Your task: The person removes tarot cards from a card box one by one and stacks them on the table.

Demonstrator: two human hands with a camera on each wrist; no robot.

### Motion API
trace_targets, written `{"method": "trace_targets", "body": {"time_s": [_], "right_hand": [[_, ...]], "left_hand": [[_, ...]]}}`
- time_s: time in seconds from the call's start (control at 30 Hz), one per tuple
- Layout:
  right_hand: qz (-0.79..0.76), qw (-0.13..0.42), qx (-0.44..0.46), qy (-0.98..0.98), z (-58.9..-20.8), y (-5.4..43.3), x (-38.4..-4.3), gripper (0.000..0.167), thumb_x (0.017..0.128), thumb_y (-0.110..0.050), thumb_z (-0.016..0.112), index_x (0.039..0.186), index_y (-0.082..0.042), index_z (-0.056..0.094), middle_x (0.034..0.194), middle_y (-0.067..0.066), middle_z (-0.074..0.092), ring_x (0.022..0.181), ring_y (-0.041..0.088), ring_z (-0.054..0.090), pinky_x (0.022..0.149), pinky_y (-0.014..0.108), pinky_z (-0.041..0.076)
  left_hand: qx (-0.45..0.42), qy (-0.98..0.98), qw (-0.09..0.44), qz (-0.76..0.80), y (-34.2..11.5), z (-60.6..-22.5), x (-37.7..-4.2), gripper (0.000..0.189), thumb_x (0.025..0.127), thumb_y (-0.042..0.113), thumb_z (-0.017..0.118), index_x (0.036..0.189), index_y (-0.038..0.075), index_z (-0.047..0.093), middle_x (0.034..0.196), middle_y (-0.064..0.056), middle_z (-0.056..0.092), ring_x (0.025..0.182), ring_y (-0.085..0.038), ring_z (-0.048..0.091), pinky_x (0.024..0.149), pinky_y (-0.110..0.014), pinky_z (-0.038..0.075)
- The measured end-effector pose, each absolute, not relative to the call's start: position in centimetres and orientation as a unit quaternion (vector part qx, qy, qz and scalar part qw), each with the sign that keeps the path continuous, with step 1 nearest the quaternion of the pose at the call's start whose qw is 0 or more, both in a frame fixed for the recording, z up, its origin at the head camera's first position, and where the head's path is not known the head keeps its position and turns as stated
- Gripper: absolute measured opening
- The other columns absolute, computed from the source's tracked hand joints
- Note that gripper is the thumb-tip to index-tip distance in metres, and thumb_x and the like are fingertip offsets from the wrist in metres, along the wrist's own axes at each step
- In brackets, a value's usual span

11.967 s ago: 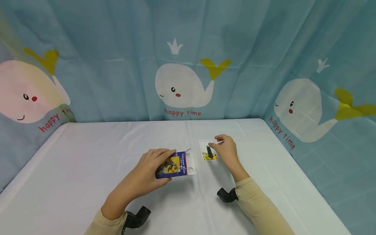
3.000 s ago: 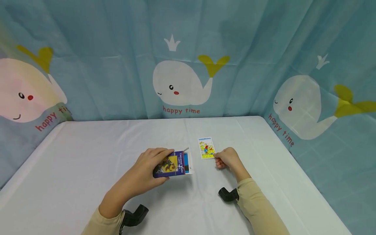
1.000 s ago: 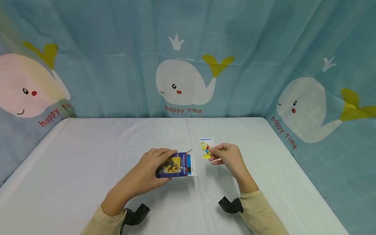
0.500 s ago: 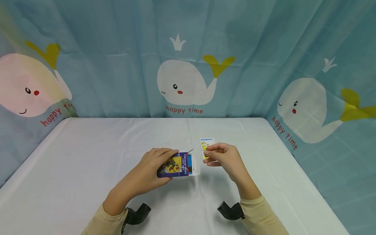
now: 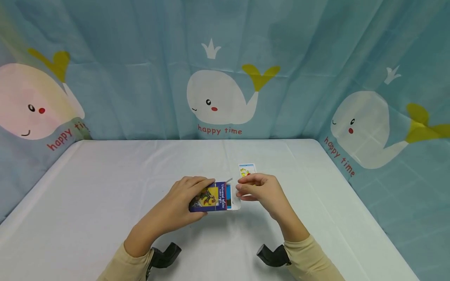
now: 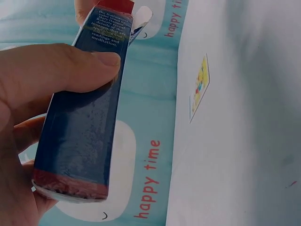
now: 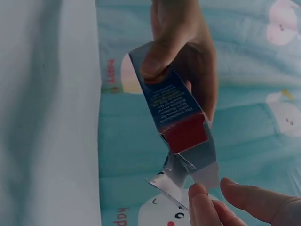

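Note:
My left hand [image 5: 175,203] grips a blue tarot card box [image 5: 207,196] above the table, its thumb across the box's narrow side in the left wrist view. The box's end with loose white flaps [image 7: 207,174] faces right, and a blue-pictured card [image 5: 228,196] shows just inside that mouth. Right at the flaps is my right hand [image 5: 263,193], thumb and forefinger [image 7: 200,202] parted, with nothing seen held between them. Beyond it, a tarot card [image 5: 247,168] with a yellow picture lies face up on the table, partly hidden by the right hand in the head view.
A white cloth covers the table [image 5: 123,187]. Blue curtains [image 5: 140,97] printed with whales stand along its back and sides. A black camera mount [image 5: 166,255] sits on the left wrist, and another camera mount [image 5: 273,255] on the right.
Twelve seconds ago a card with a dark figure lay there; a different face shows on top now. Over the last second my right hand has moved left from that card to the box's flaps.

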State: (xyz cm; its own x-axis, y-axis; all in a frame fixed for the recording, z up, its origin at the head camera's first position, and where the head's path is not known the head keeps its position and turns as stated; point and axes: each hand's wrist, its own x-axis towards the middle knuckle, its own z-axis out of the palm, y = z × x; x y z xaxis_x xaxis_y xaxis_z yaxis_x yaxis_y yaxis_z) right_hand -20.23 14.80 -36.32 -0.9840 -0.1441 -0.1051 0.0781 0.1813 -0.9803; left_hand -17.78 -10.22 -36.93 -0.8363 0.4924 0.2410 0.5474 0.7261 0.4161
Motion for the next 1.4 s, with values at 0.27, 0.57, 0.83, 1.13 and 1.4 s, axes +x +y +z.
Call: {"method": "trace_targets", "body": {"time_s": [0.27, 0.57, 0.83, 1.13, 1.4], "right_hand": [[-0.63, 0.095, -0.014, 0.771, -36.6, 14.3, -20.2, 0.023, 0.085, -0.012, 0.076, 0.101, 0.003, 0.072, 0.096, 0.014, 0.074, 0.078, 0.02, 0.073, 0.076, 0.037, 0.061], [-0.622, 0.105, -0.026, 0.775, -36.9, 14.1, -20.2, 0.027, 0.085, -0.015, 0.077, 0.1, 0.006, 0.07, 0.093, 0.014, 0.074, 0.071, 0.017, 0.071, 0.072, 0.036, 0.062], [-0.603, 0.097, -0.023, 0.791, -37.3, 13.6, -20.3, 0.022, 0.086, -0.013, 0.076, 0.095, 0.005, 0.07, 0.085, 0.012, 0.074, 0.067, 0.015, 0.069, 0.067, 0.033, 0.061], [-0.597, 0.106, -0.024, 0.795, -37.2, 14.2, -20.5, 0.024, 0.086, -0.014, 0.076, 0.099, 0.005, 0.07, 0.088, 0.012, 0.074, 0.069, 0.015, 0.069, 0.069, 0.036, 0.061], [-0.58, 0.104, -0.04, 0.807, -36.4, 16.0, -20.9, 0.026, 0.087, -0.013, 0.075, 0.108, 0.002, 0.072, 0.096, 0.011, 0.074, 0.076, 0.014, 0.07, 0.071, 0.035, 0.061]], "left_hand": [[-0.284, -0.925, 0.045, -0.249, -10.0, -36.8, -17.7, 0.078, 0.077, 0.024, 0.085, 0.146, 0.016, 0.05, 0.143, -0.006, 0.054, 0.129, -0.028, 0.048, 0.108, -0.054, 0.04], [-0.293, -0.923, 0.055, -0.245, -9.9, -37.0, -17.7, 0.078, 0.076, 0.022, 0.086, 0.146, 0.017, 0.05, 0.143, -0.006, 0.055, 0.127, -0.027, 0.049, 0.106, -0.053, 0.041], [-0.299, -0.921, 0.063, -0.243, -9.8, -37.1, -17.6, 0.078, 0.076, 0.021, 0.086, 0.146, 0.017, 0.05, 0.141, -0.006, 0.056, 0.126, -0.027, 0.051, 0.104, -0.053, 0.043], [-0.297, -0.922, 0.063, -0.241, -10.0, -37.1, -17.6, 0.078, 0.076, 0.023, 0.086, 0.146, 0.017, 0.051, 0.141, -0.006, 0.056, 0.126, -0.027, 0.05, 0.105, -0.052, 0.042], [-0.287, -0.924, 0.068, -0.244, -10.2, -36.8, -17.6, 0.079, 0.075, 0.024, 0.086, 0.145, 0.016, 0.051, 0.141, -0.006, 0.055, 0.127, -0.028, 0.05, 0.106, -0.054, 0.041]]}}
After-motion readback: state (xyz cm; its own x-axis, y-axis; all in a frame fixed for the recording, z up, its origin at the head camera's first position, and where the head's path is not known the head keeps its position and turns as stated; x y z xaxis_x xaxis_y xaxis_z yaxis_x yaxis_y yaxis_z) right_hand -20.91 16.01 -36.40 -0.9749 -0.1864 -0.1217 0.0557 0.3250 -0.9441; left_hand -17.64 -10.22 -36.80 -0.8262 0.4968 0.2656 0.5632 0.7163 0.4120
